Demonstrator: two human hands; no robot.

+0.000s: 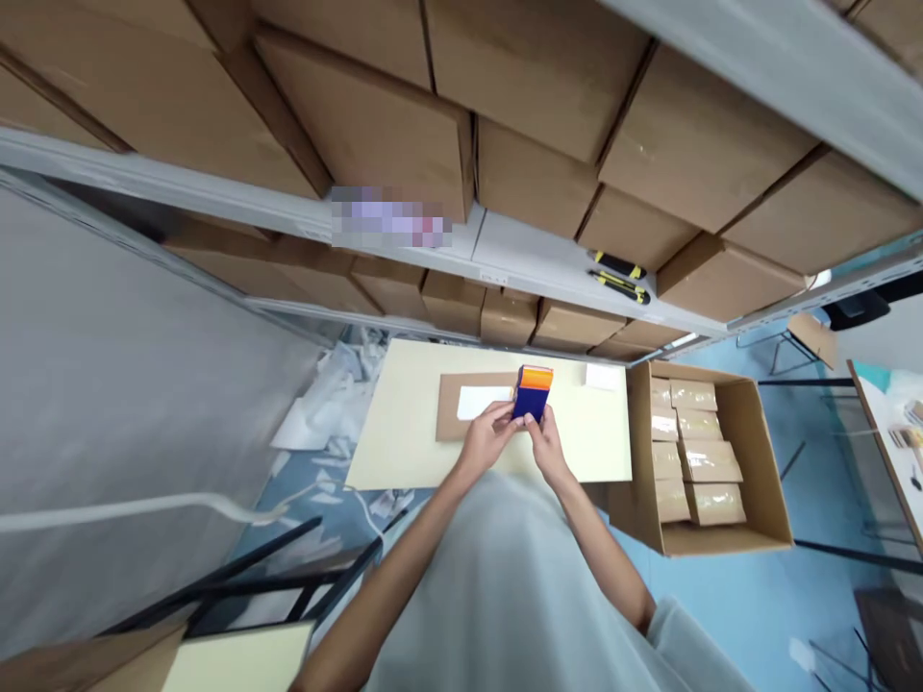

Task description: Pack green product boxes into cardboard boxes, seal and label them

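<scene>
1. A person's left hand and right hand, both partly curled, grip the lower end of a small dark-blue and orange rectangular box between them.
2. Just left of the box, beyond the left hand, a flat brown cardboard package bearing a white label lies on a pale-yellow tabletop.
3. Right of both hands, an open brown cardboard carton holds tape-sealed brown parcels.
</scene>
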